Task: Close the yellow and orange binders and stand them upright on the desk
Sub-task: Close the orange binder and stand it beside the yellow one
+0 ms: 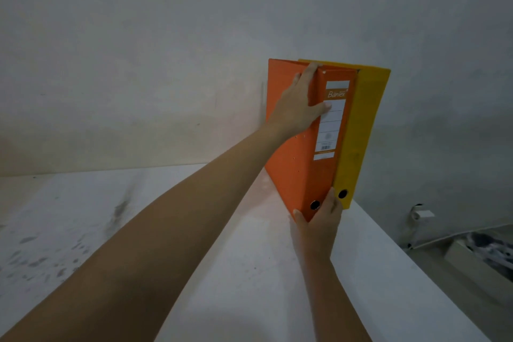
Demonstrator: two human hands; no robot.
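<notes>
The orange binder stands upright and closed on the white desk, its labelled spine facing me. Right beside it, touching its right side, stands the yellow binder, also upright and closed, near the desk's right edge by the wall. My left hand grips the upper part of the orange binder, thumb across the spine label and fingers over the top of its left cover. My right hand holds the bottom of the orange spine, fingers on either side of it.
A grey wall rises behind the desk. The desk's right edge runs diagonally; beyond it, lower down, lie a cardboard box and a small white fixture on the wall.
</notes>
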